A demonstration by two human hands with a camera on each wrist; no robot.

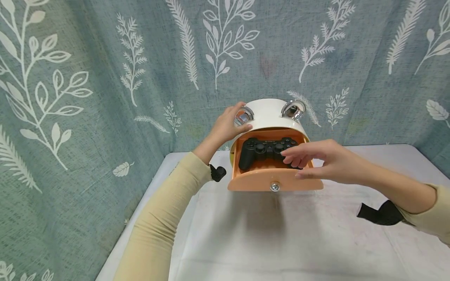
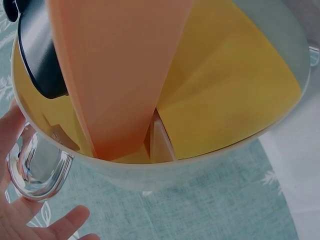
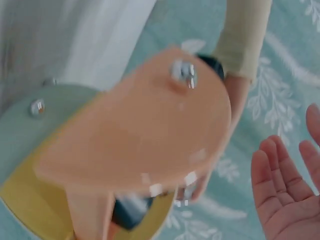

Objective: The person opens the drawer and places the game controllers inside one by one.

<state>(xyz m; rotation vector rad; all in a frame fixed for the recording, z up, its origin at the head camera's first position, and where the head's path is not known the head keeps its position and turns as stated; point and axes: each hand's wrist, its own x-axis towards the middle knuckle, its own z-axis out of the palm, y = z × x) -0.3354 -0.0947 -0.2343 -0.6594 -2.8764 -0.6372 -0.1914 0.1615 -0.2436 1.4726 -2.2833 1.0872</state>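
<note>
A white round-topped drawer box [image 1: 267, 111] stands at the back of the table, its orange drawer [image 1: 253, 180] pulled out. Inside the drawer lies a black game controller [image 1: 260, 150]; part of its right side is hidden by my right hand. My left hand [image 1: 226, 123] holds the box at its upper left, round a chrome ring [image 2: 42, 170], with the thumb at the front rim. My right hand [image 1: 316, 160] hovers over the drawer's right side, fingers loosely bent and apart. The right wrist view shows that palm [image 3: 292, 215] with nothing in it.
A second chrome ring [image 1: 295, 110] sits on the box's upper right, and a silver knob [image 1: 275, 187] on the drawer front. White cloth covers the table [image 1: 299, 242]. A leaf-patterned curtain [image 1: 267, 58] hangs right behind the box.
</note>
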